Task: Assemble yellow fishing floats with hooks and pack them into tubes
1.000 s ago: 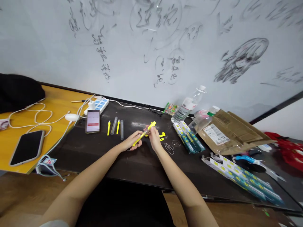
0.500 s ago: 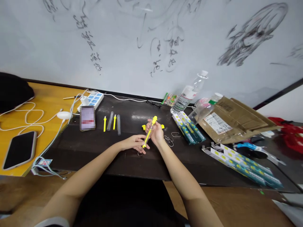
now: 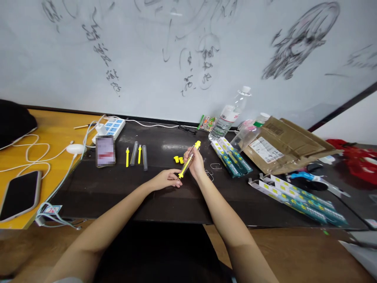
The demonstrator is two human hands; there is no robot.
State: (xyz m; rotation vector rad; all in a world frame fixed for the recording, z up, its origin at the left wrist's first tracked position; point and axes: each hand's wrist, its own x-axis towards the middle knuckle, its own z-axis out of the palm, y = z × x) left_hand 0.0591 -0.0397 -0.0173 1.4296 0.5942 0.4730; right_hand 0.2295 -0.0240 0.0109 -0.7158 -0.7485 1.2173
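Below the whiteboard (image 3: 141, 67), over the dark counter (image 3: 165, 206), my right hand (image 3: 196, 164) clasps a tilted yellow-and-clear tube (image 3: 185, 168) at centre frame while my left hand (image 3: 165, 180) curls by its lower end, whether pinching it I cannot tell

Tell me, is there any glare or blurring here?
In the head view, pale glare marks the dark tabletop and a bright streak the whiteboard; blocky pixelation hides a screen at left; fine details on the yellow piece are too small to judge.

Tubes (image 3: 145, 158) lie on the table (image 3: 176, 208) left of the held tool (image 3: 185, 167), boxes (image 3: 225, 159) right.
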